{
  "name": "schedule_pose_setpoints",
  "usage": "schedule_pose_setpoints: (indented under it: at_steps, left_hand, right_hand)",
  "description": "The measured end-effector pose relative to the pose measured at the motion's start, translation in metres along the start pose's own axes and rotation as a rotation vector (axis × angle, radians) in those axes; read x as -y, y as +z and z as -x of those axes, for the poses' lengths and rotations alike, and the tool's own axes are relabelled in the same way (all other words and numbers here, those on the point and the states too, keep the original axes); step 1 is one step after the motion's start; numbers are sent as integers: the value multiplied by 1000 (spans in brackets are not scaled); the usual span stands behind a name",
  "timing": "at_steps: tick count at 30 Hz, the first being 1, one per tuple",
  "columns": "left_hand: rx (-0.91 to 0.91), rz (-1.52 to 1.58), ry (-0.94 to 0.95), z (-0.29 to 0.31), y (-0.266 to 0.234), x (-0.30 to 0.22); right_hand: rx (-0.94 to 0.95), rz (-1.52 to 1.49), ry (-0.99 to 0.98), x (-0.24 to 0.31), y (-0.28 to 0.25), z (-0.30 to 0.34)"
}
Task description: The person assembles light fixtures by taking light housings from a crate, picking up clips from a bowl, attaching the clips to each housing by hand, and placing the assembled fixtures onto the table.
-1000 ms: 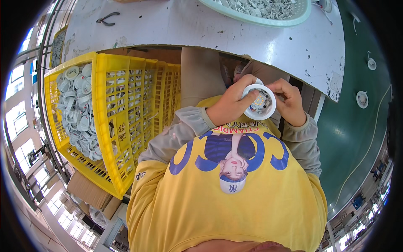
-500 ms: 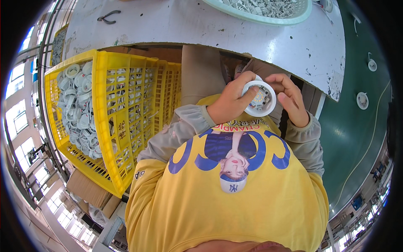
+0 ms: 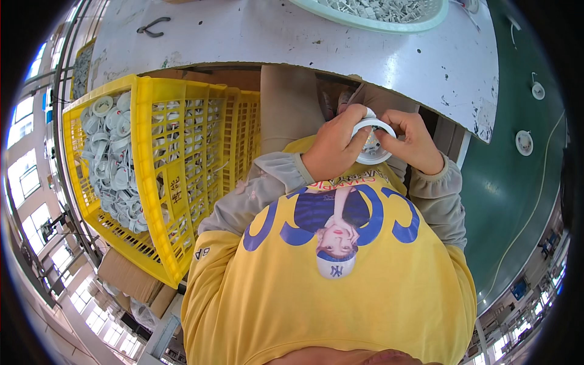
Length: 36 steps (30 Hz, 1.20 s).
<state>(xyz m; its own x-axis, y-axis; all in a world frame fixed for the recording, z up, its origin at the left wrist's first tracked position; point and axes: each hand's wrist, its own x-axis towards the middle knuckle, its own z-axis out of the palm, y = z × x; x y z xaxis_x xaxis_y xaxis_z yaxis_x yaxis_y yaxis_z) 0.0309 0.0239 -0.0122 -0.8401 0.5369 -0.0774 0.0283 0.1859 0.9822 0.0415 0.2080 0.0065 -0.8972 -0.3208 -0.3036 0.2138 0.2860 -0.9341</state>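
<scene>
Floor [image 3: 499,231]: green, smooth, along the right side

Table [image 3: 255,39]: white, scuffed and spotted, across the far side; its near edge worn

Crate [image 3: 143,182]: yellow, slatted, at the left, nearer than the table; heaped with white housings [image 3: 114,164]

Shirt [image 3: 328,316]: yellow, printed, on the person at the near side; grey sleeves [image 3: 280,173] below the elbows

Carton [image 3: 126,274]: brown, at the near left, just beside the crate

Basin [image 3: 371,26]: pale green, on the far right part of the table; filled with small white pieces [image 3: 383,9]

Left hand [image 3: 331,146]: closed about the left side of the held lamp, thumb on the near face, fingers behind

Right hand [image 3: 415,143]: bent about the right side of the same lamp, thumb laid in over its face; hidden fingertips, exact pinch cannot be told

Held lamp [image 3: 370,149]: white round rim, circuit board inside, between both hands over the lap, nearer than the table edge

Floor lamps: two, white, round, apart, at the right, one nearer [image 3: 524,143], one farther [image 3: 538,91]

Pliers [image 3: 153,28]: dark, handles apart, on the far left of the table
</scene>
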Motion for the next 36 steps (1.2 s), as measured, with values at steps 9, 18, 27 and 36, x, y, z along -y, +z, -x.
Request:
schedule_pose_setpoints:
  at_steps: [9, 18, 27, 36]
  left_hand:
    - [33, 24, 40, -4, -3, 2]
    - [214, 86, -8, 1, -10, 3]
    - [162, 177, 7, -7, -5, 1]
    - [143, 227, 29, -1, -5, 8]
  right_hand:
    - [-3, 45, -94, 1, -2, -1]
    - [15, 35, -131, -2, 5, 5]
    - [-9, 103, -150, 5, -2, 3]
    - [-10, 111, -85, 9, 7, 6]
